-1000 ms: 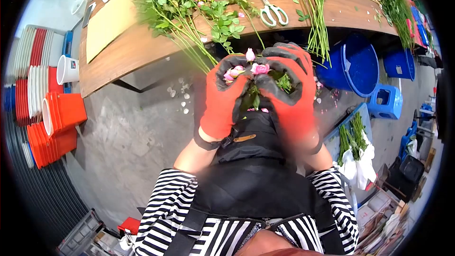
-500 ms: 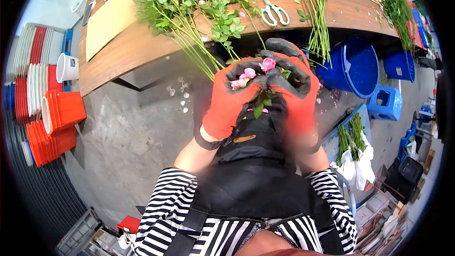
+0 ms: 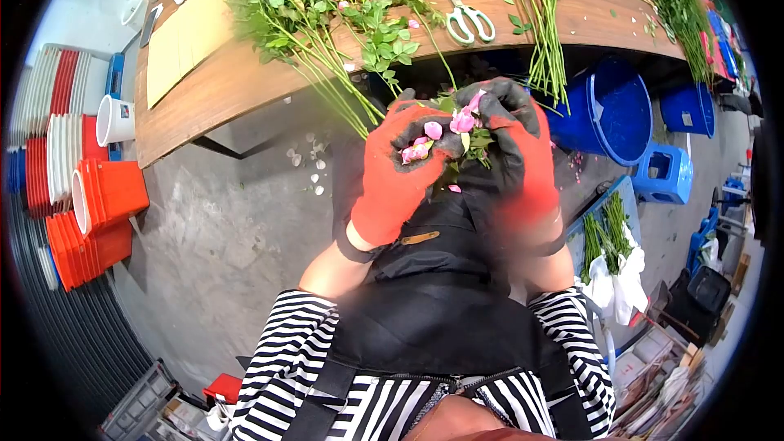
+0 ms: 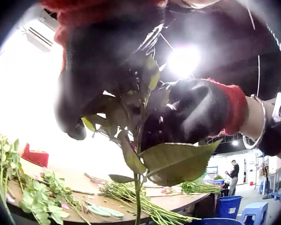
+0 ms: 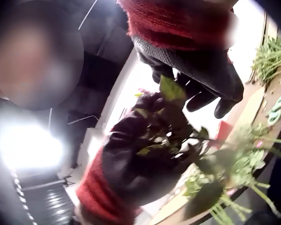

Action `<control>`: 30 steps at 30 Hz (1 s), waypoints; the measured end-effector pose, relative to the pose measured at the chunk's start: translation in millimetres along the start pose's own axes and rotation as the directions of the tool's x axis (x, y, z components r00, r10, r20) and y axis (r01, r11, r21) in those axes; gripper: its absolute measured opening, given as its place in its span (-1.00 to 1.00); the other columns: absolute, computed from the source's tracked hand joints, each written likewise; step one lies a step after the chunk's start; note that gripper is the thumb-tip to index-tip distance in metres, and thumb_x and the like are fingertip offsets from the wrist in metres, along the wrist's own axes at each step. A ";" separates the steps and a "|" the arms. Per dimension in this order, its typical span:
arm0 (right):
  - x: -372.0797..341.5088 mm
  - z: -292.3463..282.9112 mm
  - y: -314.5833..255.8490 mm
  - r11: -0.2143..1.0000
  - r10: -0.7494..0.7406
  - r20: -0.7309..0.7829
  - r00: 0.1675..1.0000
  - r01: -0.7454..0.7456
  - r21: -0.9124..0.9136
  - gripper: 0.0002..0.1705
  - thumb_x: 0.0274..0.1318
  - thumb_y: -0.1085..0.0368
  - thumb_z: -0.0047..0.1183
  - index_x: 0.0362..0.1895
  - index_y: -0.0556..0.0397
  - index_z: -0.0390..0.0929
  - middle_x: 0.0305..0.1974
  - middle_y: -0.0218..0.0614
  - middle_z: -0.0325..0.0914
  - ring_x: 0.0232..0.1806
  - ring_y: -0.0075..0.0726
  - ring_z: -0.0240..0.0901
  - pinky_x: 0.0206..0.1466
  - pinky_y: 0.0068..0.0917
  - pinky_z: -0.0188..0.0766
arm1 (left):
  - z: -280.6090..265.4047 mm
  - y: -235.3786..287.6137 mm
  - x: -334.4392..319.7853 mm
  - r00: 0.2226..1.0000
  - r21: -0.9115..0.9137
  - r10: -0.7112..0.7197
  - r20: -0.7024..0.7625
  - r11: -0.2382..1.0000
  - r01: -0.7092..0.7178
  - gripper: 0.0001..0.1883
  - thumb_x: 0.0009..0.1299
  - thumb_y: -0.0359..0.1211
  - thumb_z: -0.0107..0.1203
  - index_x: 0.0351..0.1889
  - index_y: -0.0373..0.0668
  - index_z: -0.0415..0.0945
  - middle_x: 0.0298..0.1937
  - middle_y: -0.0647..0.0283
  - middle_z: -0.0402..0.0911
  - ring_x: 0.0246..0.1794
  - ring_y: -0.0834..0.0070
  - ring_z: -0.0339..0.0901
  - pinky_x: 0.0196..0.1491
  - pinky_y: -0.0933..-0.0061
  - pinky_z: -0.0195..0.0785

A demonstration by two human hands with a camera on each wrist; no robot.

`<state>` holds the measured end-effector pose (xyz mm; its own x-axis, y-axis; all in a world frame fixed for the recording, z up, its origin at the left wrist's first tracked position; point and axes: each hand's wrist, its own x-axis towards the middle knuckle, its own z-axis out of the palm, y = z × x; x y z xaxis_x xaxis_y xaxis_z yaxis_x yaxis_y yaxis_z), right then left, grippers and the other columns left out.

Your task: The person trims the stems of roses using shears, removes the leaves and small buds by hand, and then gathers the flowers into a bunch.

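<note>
Both hands wear red gloves with black palms and meet in front of the black apron. The left hand (image 3: 398, 167) curls round a leafy rose stem with pink blooms (image 3: 415, 151) lying against its palm. At the right hand's (image 3: 527, 147) fingertips is another pink rose (image 3: 463, 121), its petals loosened. In the left wrist view the stem (image 4: 137, 199) with broad leaves (image 4: 178, 161) hangs down between the gloves. The right wrist view has the left glove (image 5: 136, 159) round the leaves, and the right glove (image 5: 192, 70) above with its fingers spread apart.
On the wooden table (image 3: 220, 110) lie rose bunches (image 3: 286, 8), green-handled scissors (image 3: 469, 23) and more stems (image 3: 549, 49). Blue buckets (image 3: 608, 114) and a blue stool (image 3: 663, 173) stand at the right, red crates (image 3: 110, 196) at the left. A loose petal (image 3: 455, 189) rests on the apron.
The left hand has tilted and lowered slightly. The right hand's fingers have shifted round the bloom, whose petals now spread. The blooms have moved down a little with the left hand.
</note>
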<state>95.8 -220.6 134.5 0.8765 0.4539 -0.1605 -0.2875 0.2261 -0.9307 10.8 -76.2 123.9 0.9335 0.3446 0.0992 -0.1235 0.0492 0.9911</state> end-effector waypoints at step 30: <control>-18.2 13.6 -26.8 0.566 -0.425 0.266 0.865 0.483 -0.668 -0.61 -0.21 0.34 0.35 -0.17 0.08 0.62 -0.18 -0.23 0.57 -0.07 -0.14 0.47 0.06 -0.31 0.35 | -2.9 7.3 -3.5 0.975 0.280 0.183 -0.126 0.950 -0.142 -0.67 -0.04 -0.55 0.26 -0.24 -0.18 0.65 -0.29 0.24 0.62 -0.10 0.20 0.47 0.22 0.18 0.20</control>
<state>82.4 -223.2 166.9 0.7779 0.5261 0.3437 0.5187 -0.2289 -0.8237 5.7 -74.3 130.5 0.8455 0.4627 0.2666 -0.1554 -0.2644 0.9518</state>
